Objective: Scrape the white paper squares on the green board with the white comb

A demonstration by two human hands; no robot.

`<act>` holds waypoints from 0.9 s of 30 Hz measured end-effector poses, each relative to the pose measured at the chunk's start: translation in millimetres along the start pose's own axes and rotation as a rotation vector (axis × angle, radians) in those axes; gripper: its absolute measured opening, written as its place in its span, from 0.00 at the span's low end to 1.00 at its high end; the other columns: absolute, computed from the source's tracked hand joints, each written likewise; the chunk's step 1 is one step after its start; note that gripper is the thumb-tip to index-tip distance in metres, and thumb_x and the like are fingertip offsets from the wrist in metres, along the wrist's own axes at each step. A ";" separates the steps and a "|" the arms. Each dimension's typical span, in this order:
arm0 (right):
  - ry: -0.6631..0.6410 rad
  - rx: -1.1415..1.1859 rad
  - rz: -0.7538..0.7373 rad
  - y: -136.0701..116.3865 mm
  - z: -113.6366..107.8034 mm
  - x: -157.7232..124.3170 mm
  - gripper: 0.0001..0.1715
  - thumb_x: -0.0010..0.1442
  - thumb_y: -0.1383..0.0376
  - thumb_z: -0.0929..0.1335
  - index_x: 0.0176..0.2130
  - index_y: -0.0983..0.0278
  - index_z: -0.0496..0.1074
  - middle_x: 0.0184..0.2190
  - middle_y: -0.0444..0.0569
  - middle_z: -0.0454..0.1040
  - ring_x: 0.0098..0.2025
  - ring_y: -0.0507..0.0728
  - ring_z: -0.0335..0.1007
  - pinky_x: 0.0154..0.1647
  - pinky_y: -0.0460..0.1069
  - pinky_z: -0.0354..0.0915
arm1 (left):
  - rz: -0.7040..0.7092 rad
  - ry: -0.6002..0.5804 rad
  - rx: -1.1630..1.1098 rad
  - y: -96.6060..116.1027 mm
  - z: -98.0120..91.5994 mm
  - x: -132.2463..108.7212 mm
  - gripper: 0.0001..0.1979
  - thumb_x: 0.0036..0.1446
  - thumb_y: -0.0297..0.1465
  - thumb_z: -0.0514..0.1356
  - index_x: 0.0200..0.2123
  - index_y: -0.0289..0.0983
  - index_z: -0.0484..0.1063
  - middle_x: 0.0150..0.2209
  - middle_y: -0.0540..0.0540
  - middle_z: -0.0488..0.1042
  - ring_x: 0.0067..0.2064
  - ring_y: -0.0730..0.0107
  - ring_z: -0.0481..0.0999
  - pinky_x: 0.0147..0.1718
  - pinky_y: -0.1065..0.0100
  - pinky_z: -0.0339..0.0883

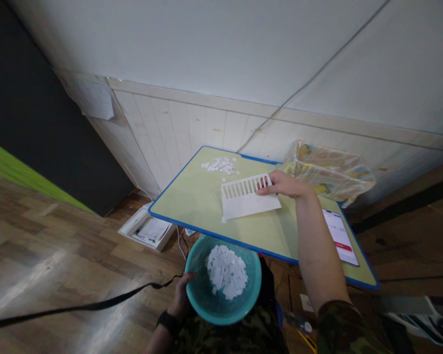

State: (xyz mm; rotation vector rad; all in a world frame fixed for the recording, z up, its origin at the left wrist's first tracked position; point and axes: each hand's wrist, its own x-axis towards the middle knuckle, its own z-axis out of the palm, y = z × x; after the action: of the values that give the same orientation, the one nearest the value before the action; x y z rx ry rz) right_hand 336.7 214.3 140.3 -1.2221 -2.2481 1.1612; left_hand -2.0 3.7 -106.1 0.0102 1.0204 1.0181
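The right hand (282, 184) has its grip on the white slotted scraper (248, 197) lying on the counter (192, 196). Below the counter's near edge, the left hand (181, 295) grips the teal basket (223, 280) of paper bits (227, 270).

A white plastic scraper (248, 198), flat and roughly rectangular with a row of slots along its far edge, lies on the yellow-green table top (192, 196) with the blue rim, its right far corner under the fingers of the right hand (283, 185). Farther and to the left of it sits a small heap of white paper scraps (219, 165), a few strays around it. Near the table's near edge, below its level, a round teal basket (206, 295) with fine mesh walls is held at its left rim by the left hand (182, 294); a pile of white scraps (227, 271) lies inside it.
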 end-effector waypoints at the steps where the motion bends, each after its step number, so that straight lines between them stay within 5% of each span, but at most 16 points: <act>1: 0.051 0.020 -0.022 1.7 -0.3 0.0 0.24 0.50 0.51 0.73 0.38 0.67 0.74 0.33 0.47 0.76 0.33 0.53 0.69 0.33 0.46 0.65 | 0.002 -0.003 0.000 0.0 0.2 -0.1 0.04 0.42 0.25 0.63 0.18 0.33 0.76 0.15 0.44 0.77 0.18 0.61 0.74 0.24 0.62 0.68; 6: 0.333 0.112 -0.094 8.2 -2.4 -2.8 0.29 0.50 0.51 0.74 0.45 0.64 0.68 0.40 0.49 0.74 0.40 0.56 0.70 0.40 0.49 0.67 | 0.007 -0.015 0.011 -0.3 0.4 -1.4 0.05 0.43 0.25 0.63 0.18 0.33 0.77 0.13 0.45 0.75 0.16 0.63 0.71 0.24 0.62 0.67; 13: 0.239 0.083 -0.124 3.5 5.0 4.3 0.25 0.53 0.51 0.72 0.43 0.64 0.70 0.40 0.49 0.74 0.42 0.58 0.69 0.42 0.51 0.66 | 0.011 0.033 0.023 -2.0 -4.2 -7.6 0.04 0.43 0.26 0.63 0.20 0.32 0.77 0.17 0.44 0.79 0.19 0.61 0.74 0.27 0.60 0.70; 22: 0.461 0.166 -0.083 4.0 -2.3 4.6 0.26 0.55 0.47 0.70 0.43 0.63 0.68 0.35 0.45 0.71 0.33 0.53 0.65 0.34 0.46 0.62 | 0.005 0.028 0.052 3.2 -0.2 -15.6 0.05 0.44 0.26 0.64 0.19 0.31 0.77 0.17 0.42 0.78 0.18 0.62 0.74 0.22 0.63 0.67; 27: 0.644 0.033 0.105 7.4 0.1 24.7 0.32 0.60 0.40 0.59 0.27 0.64 0.66 0.23 0.44 0.66 0.26 0.52 0.60 0.26 0.46 0.55 | -0.009 0.030 0.055 14.3 2.5 -20.9 0.04 0.45 0.28 0.64 0.24 0.33 0.78 0.19 0.45 0.79 0.18 0.65 0.73 0.22 0.65 0.67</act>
State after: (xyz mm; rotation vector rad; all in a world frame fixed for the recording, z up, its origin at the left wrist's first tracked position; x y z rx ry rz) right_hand 326.3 236.6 132.2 -1.4554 -1.6927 0.6892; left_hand -12.9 -1.9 -83.7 0.0358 1.0743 0.9842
